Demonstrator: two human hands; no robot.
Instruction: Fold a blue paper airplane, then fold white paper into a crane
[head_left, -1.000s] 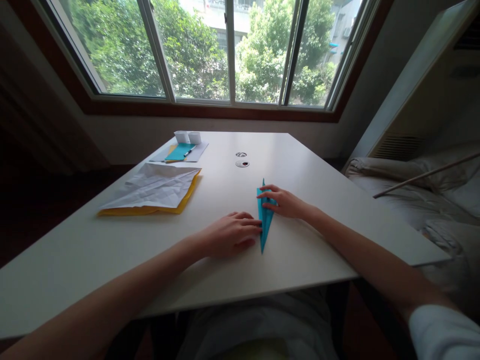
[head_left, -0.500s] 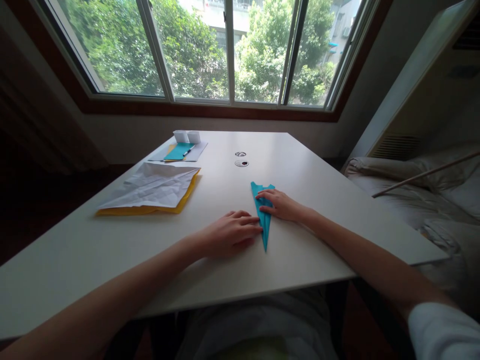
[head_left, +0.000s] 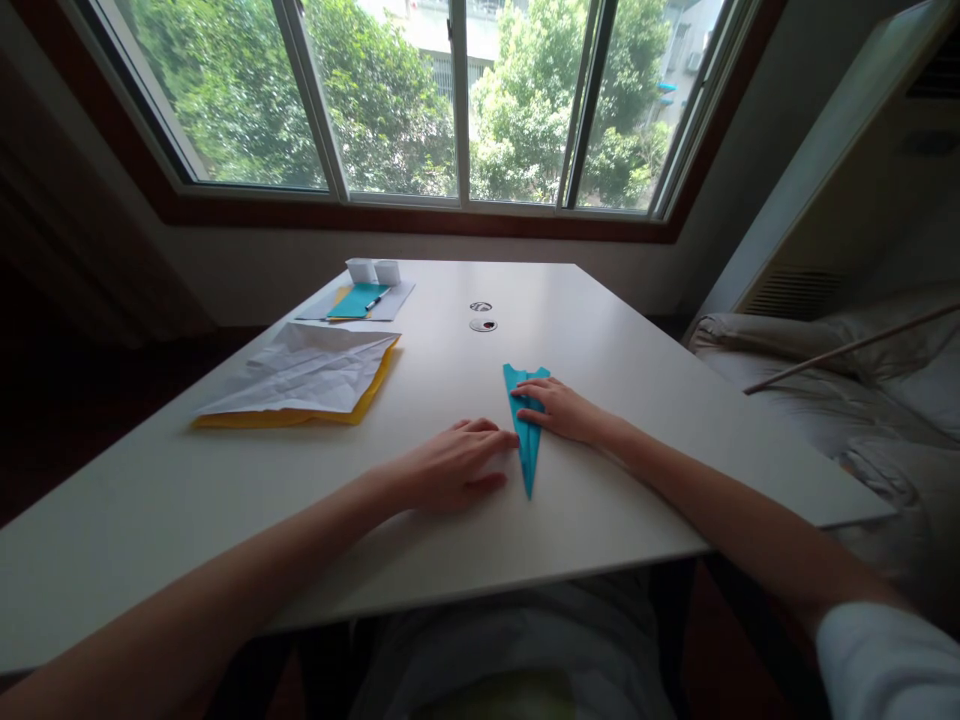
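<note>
A blue sheet of paper folded into a long narrow wedge (head_left: 529, 455) lies on the white table (head_left: 615, 500), its sharp point toward me and its notched wide end away. Across its upper right part rests my right hand (head_left: 561, 408), fingers stretched out flat on the paper, partly covering it. My left hand (head_left: 461, 465) lies on the table to the left, open with fingers extended. Its fingertips reach the left edge of the folded paper; whether they touch it I cannot tell.
Left on the table lie crumpled white paper (head_left: 307, 370) over a yellow sheet (head_left: 375, 385). Behind are flat blue paper (head_left: 360, 300), a pen (head_left: 377, 299) and small white boxes (head_left: 373, 271). Round inserts (head_left: 483, 325) sit mid-table. A cushioned seat (head_left: 787, 370) stands at right.
My left hand's fingers have drawn back slightly left from the lower part of the folded paper. The paper's point has shifted a little. My right hand stays nearly still on it.
</note>
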